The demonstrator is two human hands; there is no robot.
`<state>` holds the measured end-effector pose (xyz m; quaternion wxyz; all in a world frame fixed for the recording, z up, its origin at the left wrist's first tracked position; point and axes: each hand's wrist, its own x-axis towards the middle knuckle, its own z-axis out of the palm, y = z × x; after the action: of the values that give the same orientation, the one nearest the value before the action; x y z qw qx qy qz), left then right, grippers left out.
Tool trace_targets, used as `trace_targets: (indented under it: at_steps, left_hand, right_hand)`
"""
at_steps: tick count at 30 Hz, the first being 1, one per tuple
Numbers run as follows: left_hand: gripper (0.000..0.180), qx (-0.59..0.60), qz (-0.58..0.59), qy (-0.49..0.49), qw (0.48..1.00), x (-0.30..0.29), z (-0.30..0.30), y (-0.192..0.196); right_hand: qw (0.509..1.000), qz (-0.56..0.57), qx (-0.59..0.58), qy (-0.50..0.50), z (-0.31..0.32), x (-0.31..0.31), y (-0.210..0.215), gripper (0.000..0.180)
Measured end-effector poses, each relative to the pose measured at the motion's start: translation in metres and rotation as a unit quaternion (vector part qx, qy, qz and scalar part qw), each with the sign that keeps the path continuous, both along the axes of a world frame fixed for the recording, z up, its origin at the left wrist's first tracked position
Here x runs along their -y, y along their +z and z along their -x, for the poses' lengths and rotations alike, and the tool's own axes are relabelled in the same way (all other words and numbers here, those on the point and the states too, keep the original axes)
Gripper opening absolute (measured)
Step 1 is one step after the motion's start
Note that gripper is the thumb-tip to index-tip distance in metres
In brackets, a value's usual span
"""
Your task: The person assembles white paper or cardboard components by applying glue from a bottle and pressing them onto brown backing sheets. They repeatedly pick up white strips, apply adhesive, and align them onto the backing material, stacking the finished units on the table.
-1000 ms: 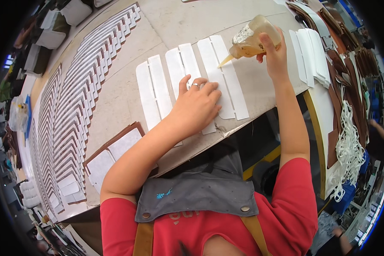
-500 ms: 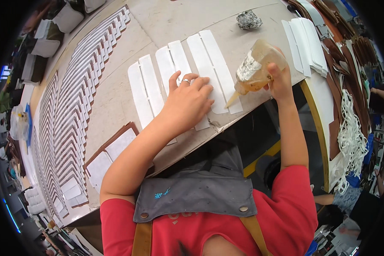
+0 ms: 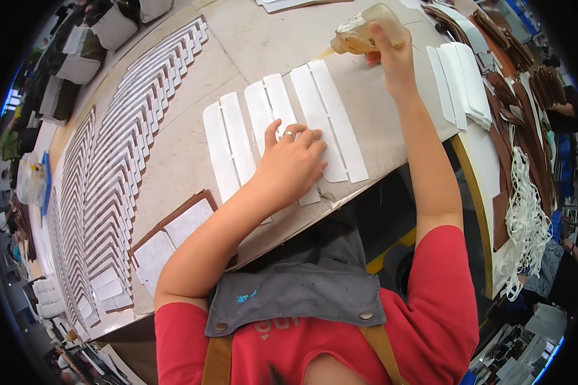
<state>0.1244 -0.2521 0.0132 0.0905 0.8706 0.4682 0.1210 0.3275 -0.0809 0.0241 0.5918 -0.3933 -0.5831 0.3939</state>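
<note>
My right hand (image 3: 395,61) is wrapped round a translucent squeeze bottle (image 3: 359,32) with amber liquid inside, which is tipped toward the left. The bottle's narrow nozzle (image 3: 326,54) is at the far end of the right white panel (image 3: 337,135); whether it touches cannot be made out. My left hand (image 3: 293,160) lies with fingers spread and bent over the near part of the middle white panel (image 3: 268,106), reaching to the right panel's edge. Beside it lies a left white panel (image 3: 225,138), partly under my left forearm. Each panel has a slit-like line down its length.
Long rows of overlapping white pieces with brown edges (image 3: 138,99) cover the table's left side. Brown-backed white pieces (image 3: 186,218) lie by my left forearm. At right are stacked white panels (image 3: 459,83), brown strips (image 3: 504,215) and a tangle of white cords (image 3: 526,218).
My right hand has carried the bottle away from me, from the right panel's near end to its far end. My left hand stays on the panels. The crumpled grey lump is now out of sight.
</note>
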Motion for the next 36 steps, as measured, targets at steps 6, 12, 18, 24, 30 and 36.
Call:
trace_targets:
  at_steps: [6,12,18,24,30,36]
  left_hand:
    - [0.025,0.005,-0.004,0.002,1.0,0.001,0.001,-0.002]
    - [0.025,0.008,-0.001,-0.001,1.0,0.0,0.001,-0.001]
    - [0.023,0.009,-0.005,-0.002,1.0,0.0,0.001,0.001]
    - [0.023,0.01,-0.006,-0.002,1.0,0.0,0.0,0.002]
    - [0.023,0.014,-0.01,-0.003,1.0,0.0,-0.001,0.002]
    - [0.024,0.016,-0.009,-0.005,1.0,-0.001,-0.001,0.002]
  right_hand:
    - [0.998,0.024,0.015,-0.051,0.011,-0.008,-0.005,0.059]
    - [0.999,0.037,0.004,-0.004,-0.001,0.011,0.001,0.059]
    - [0.998,0.047,0.02,0.029,-0.016,0.044,0.006,0.05]
    - [0.993,0.071,0.023,0.09,-0.036,0.081,0.006,0.05]
    - [0.988,0.011,0.058,0.141,-0.055,0.119,0.011,0.073]
    - [0.975,-0.045,0.153,0.154,-0.052,0.151,0.036,0.089]
